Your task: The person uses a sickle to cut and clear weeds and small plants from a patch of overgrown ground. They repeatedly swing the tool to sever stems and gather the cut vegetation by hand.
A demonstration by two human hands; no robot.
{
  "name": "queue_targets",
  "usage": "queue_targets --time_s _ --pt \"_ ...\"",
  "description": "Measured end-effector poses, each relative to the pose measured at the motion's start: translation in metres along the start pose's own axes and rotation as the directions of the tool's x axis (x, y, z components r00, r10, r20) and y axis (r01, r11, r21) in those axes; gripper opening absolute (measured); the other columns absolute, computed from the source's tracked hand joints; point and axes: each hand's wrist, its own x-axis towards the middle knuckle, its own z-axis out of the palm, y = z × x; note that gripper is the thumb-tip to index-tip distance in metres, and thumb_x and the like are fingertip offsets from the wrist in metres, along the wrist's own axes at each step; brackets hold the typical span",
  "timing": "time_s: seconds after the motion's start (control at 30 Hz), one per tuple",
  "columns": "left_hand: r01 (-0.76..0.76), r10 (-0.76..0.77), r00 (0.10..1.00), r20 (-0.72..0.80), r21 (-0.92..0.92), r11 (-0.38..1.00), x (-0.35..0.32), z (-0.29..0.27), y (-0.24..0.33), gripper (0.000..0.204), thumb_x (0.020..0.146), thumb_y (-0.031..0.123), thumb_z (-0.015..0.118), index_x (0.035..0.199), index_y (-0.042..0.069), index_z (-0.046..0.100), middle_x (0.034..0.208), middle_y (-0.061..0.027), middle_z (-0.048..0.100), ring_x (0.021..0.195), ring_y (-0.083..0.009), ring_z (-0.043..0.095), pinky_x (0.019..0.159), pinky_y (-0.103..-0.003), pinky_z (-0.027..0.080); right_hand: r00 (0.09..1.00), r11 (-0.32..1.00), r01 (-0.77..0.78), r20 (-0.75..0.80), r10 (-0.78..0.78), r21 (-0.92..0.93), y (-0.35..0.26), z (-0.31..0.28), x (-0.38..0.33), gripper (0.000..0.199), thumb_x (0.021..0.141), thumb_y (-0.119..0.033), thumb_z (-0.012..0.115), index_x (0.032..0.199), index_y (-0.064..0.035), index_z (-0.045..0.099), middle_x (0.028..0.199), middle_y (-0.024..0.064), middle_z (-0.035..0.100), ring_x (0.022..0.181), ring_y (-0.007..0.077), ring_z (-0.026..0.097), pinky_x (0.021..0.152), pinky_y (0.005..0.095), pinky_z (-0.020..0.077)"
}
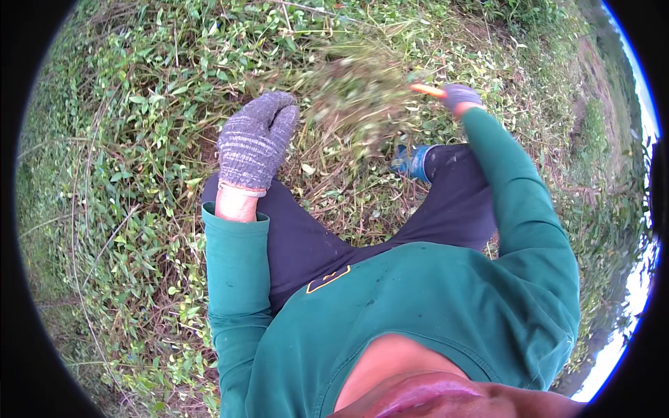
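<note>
Ground: dense green leafy low growth [139, 209], mixed with dry straw-coloured stems. Wearer sits or squats low; dark trousers [300, 223] spread wide, blue shoe [417, 164] beside the right knee.

Right hand [463, 96], in a grey knit glove, reaches far out on the right. Grip closed around a slim bright orange handle [428, 90], which points leftward. Its far end runs into blur; whether a blade sits there, cannot tell.

Left hand [256, 143], in a speckled grey knit glove, is palm down above the growth by the left knee. Fingers close together and bent, thumb alongside; whether anything is pinched beneath, cannot tell.

Between the hands, beyond the shoe: a loose clump of green and straw-coloured stems [359, 94], badly blurred. Contact with the handle unclear.

Handling, by judgement: handle looks stiff and light, perhaps smooth against knit; best held round its length, clear of the far end. Clump likely light, springy, apt to shed strands; best gathered low in a full fistful of stems.
</note>
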Motion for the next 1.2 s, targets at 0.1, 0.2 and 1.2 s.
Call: queue_targets --time_s 0.1,0.2,1.2 --pt "0.071 -0.071 0.997 -0.015 -0.044 0.997 -0.015 -0.011 0.000 0.019 0.083 0.018 0.064 0.096 0.004 0.067 0.092 -0.0140 0.067 0.083 -0.0294 0.065 0.074 -0.036 0.051 0.856 0.934 -0.347 -0.380 0.351 0.080 0.137 -0.004 -0.027 0.035 0.080 -0.036 0.057 0.100 -0.0084 0.066 0.096 0.0175 0.066 0.090 0.0342 0.064 0.077 0.0440 0.0493" --pt "0.061 -0.064 0.998 -0.024 -0.109 0.992 -0.009 -0.010 0.004 0.018 0.083 0.016 0.065 0.096 0.004 0.067 0.092 -0.0144 0.067 0.083 -0.0286 0.066 0.074 -0.035 0.051 0.645 0.714 -0.682 -0.332 0.688 0.156 0.271 -0.006 -0.054 0.046 0.077 -0.041 0.061 0.106 -0.0064 0.066 0.108 0.0188 0.064 0.103 0.0320 0.062 0.086 0.0410 0.0487" --pt "0.011 -0.024 0.994 0.105 0.120 0.993 -0.009 -0.013 0.010 0.017 0.080 0.015 0.067 0.094 0.005 0.067 0.092 -0.0135 0.067 0.084 -0.0308 0.065 0.074 -0.038 0.052 0.919 0.913 -0.394 -0.070 0.389 -0.107 0.131 0.038 -0.004 0.044 0.076 -0.042 0.066 0.109 -0.0120 0.066 0.105 0.0142 0.066 0.102 0.0317 0.062 0.087 0.0403 0.0478"
